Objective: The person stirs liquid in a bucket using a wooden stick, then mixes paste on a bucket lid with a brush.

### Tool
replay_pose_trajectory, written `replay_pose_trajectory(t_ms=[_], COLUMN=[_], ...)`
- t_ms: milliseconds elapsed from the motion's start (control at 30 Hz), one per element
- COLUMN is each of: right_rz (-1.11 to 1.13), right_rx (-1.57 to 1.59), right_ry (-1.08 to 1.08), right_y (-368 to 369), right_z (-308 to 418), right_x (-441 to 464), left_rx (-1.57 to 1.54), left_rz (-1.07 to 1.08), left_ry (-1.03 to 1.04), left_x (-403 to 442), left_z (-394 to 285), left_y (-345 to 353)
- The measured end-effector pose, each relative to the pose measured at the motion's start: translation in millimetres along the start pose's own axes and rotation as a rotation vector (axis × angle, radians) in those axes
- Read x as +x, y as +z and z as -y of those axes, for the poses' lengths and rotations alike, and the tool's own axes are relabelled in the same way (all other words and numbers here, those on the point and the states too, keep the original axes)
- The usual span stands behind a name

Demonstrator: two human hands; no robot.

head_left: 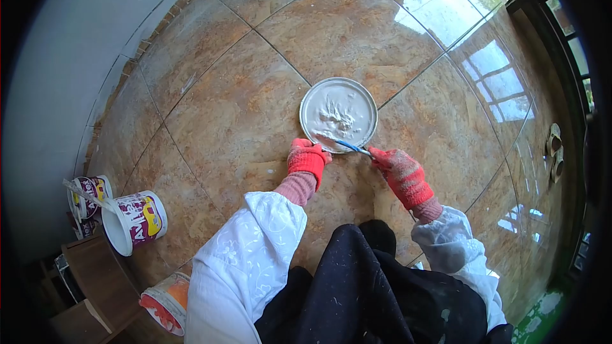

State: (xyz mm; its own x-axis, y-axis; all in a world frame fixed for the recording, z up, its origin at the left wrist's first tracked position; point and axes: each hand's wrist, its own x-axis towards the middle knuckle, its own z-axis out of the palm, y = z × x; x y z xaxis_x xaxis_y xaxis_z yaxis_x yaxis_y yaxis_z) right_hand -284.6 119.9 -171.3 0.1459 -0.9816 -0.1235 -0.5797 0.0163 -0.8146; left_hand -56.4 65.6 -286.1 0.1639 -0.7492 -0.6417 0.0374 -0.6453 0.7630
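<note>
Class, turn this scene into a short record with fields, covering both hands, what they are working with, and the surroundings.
Left hand: red-gloved left hand, at the near rim of a shallow round dish
Right hand: red-gloved right hand, gripping a blue-handled tool
Dish contents: white paste, uneven, heaped near the middle
Dish support: cannot tell
Floor: glossy brown tiles
Left side: white bucket with purple-and-yellow label
Right side: shoes

Likely a home (note the slippers), with glossy floor tiles.
</note>
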Motion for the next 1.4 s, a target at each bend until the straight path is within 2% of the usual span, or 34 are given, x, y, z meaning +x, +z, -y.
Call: replay_pose_trajectory(t_ms=[100,200,267,400,467,533,667,767,933,1000,1200,1267,1300,1400], right_rz=[-0.012,-0.050,-0.025,-0.049,-0.079,-0.079,-0.102,-0.163,-0.125,-0.124,-0.027,-0.137,-0.086,-0.112], right_rx=[0.121,0.118,0.595,0.531,0.751,0.755,0.703,0.877,0.865,0.844,0.942,0.764,0.735,0.749], right_ry=[0.070,-0.026,0.543,0.542,0.596,0.582,0.504,0.562,0.562,0.569,0.762,0.466,0.455,0.380], right_y=[10.6,20.0,27.7,31.7,42.4,47.0,48.6,47.9,43.9,40.1,14.0,8.8,1.9,-12.7], right_z=[-5.7,-11.3,-5.9,6.2,-5.4,-11.2,-7.0,4.5,-4.0,-5.4,-10.1,-10.5,-18.9,-27.2], right_x=[9.4,13.3,20.1,20.8,22.6,23.9,25.5,27.8,28.9,26.3,7.9,0.3,3.1,22.0], left_rx=[0.020,-0.037,-0.064,-0.137,-0.159,-0.181,-0.088,0.000,0.167,-0.095,-0.223,-0.225,-0.225,-0.143], left_rz=[-0.004,-0.023,-0.022,-0.023,-0.019,-0.015,-0.022,-0.028,-0.022,-0.016,-0.018,-0.016,-0.013,-0.030], left_ry=[0.019,-0.014,-0.042,-0.085,-0.110,-0.135,-0.066,-0.018,0.062,-0.062,-0.135,-0.139,-0.144,-0.092], left_x=[0.9,-5.0,-9.8,-20.8,-25.7,-26.7,-15.3,-10.9,-20.8,-21.6,-22.5,-21.5,-21.3,-15.4], left_z=[2.5,-4.3,-11.5,-26.6,-34.0,-36.1,-19.5,-12.2,-23.3,-27.1,-32.5,-32.2,-31.3,-23.2], left_y=[0.1,2.9,4.4,6.2,6.5,5.8,4.3,3.7,4.2,4.7,5.6,5.2,5.0,5.6])
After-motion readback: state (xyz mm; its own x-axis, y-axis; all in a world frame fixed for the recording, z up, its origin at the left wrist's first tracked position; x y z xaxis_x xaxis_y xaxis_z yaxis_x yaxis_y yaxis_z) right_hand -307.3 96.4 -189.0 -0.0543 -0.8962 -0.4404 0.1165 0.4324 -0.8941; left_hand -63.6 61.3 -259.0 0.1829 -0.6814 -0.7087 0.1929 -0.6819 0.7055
